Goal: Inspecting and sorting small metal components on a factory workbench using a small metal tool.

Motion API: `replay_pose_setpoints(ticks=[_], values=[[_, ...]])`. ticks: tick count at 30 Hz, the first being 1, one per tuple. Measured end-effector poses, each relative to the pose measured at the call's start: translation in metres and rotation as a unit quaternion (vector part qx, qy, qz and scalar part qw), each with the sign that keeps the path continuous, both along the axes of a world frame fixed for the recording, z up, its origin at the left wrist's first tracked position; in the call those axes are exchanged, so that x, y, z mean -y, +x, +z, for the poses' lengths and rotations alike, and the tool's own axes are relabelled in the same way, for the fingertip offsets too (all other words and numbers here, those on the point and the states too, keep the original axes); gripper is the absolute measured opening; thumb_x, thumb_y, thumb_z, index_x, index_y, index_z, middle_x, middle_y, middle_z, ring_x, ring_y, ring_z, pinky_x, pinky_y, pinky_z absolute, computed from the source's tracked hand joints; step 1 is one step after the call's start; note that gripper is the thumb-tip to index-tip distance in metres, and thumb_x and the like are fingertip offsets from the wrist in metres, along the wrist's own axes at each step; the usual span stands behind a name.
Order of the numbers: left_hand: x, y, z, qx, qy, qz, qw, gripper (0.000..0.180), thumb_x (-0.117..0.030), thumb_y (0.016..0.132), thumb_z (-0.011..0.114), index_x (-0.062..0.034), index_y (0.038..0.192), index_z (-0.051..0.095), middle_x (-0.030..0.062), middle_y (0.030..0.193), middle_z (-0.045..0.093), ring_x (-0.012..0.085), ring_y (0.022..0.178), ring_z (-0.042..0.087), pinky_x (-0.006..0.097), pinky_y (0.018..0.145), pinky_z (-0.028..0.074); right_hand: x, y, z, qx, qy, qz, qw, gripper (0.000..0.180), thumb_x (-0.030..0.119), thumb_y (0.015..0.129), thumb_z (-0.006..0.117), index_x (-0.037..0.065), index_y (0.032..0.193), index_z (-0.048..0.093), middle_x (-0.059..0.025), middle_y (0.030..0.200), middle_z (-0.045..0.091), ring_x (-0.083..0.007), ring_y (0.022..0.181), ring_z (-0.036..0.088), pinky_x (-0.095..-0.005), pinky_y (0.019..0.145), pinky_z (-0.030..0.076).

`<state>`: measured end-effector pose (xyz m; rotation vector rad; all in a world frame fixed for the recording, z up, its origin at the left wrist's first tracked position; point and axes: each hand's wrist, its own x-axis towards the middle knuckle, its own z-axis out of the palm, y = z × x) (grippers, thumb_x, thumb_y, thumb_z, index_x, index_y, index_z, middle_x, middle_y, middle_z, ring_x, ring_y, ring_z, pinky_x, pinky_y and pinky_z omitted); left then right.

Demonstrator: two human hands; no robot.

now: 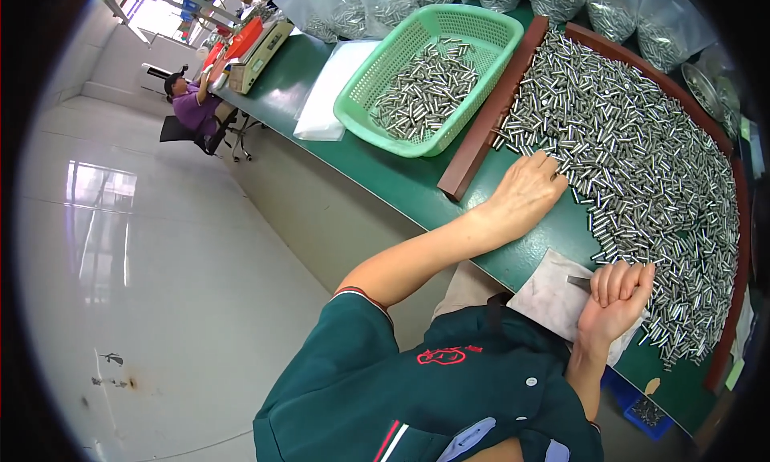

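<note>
Many short shiny metal pins (634, 133) lie in a wide, loose heap over the right side of the green table (377, 181). At the heap's near left edge is my left hand (525, 196), its fingers curled down among the pins; what they pinch, if anything, is hidden. Closed in a fist, palm side partly up, my right hand (616, 301) rests by the heap's near edge. A flat, dark metal strip (577, 282) sticks out of that fist toward the left. Beneath it a whitish cloth (549, 289) lies over the table edge.
Brown wooden bars (481, 137) border the heap. Left of it stands a green perforated basket (353, 109) holding more pins, beside clear plastic sheets (321, 101). Bags of pins (609, 17) line the back. A scale (261, 57) and a seated person (195, 109) are farther off; a blue bin (646, 418) sits below.
</note>
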<state>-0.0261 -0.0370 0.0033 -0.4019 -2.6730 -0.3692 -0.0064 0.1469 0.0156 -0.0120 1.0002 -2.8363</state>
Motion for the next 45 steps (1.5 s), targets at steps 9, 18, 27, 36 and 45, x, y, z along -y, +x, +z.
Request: replay_pose_setpoints(ticks=[9,18,27,36,45], values=[[-0.007,0.002,-0.009,-0.035,0.042,-0.009,0.998,0.008,0.001,0.059,0.053,-0.0018,0.063,0.047,0.0099,0.068,0.047,0.0243,0.068,0.047,0.034,0.061,0.042,-0.001,0.004,0.003,0.022,0.01,-0.008,1.0,0.041,0.025,0.093,0.026,0.013,0.054,0.025,0.0034,0.042,0.021,-0.0058,0.035,0.014,-0.0201,0.034,0.014],[-0.016,0.01,0.005,0.061,-0.019,0.072,0.995,0.008,0.002,0.062,0.051,0.002,0.07,0.05,0.014,0.075,0.048,0.0265,0.074,0.05,0.034,0.059,0.047,0.002,0.001,0.0,0.011,0.015,-0.001,1.0,0.041,0.026,0.093,0.026,0.013,0.054,0.026,0.003,0.042,0.021,-0.0058,0.034,0.015,-0.0203,0.033,0.015],[-0.016,0.012,0.008,0.044,-0.045,0.069,0.996,0.004,-0.001,0.061,0.051,0.0003,0.065,0.05,0.013,0.073,0.046,0.0259,0.074,0.049,0.034,0.06,0.045,0.001,0.002,0.0,0.011,0.007,0.007,1.0,0.041,0.026,0.093,0.027,0.013,0.053,0.026,0.0033,0.042,0.022,-0.0055,0.033,0.015,-0.0199,0.033,0.015],[-0.018,-0.004,-0.003,-0.007,0.228,-0.06,0.972,0.013,-0.003,0.067,0.062,-0.0012,0.078,0.054,0.0118,0.074,0.053,0.0289,0.07,0.053,0.034,0.062,0.043,-0.004,0.0,-0.004,0.045,-0.002,0.006,0.999,0.041,0.028,0.092,0.027,0.012,0.054,0.027,0.0025,0.042,0.022,-0.0075,0.035,0.015,-0.0229,0.035,0.015],[-0.013,0.0,-0.007,0.017,0.182,0.031,0.983,0.008,-0.003,0.065,0.063,-0.0028,0.072,0.058,0.0079,0.066,0.053,0.0252,0.061,0.053,0.034,0.054,0.042,-0.006,-0.006,-0.009,0.027,0.015,0.01,0.999,0.044,0.025,0.092,0.029,0.01,0.05,0.027,0.0,0.041,0.025,-0.0075,0.036,0.018,-0.0228,0.035,0.018]])
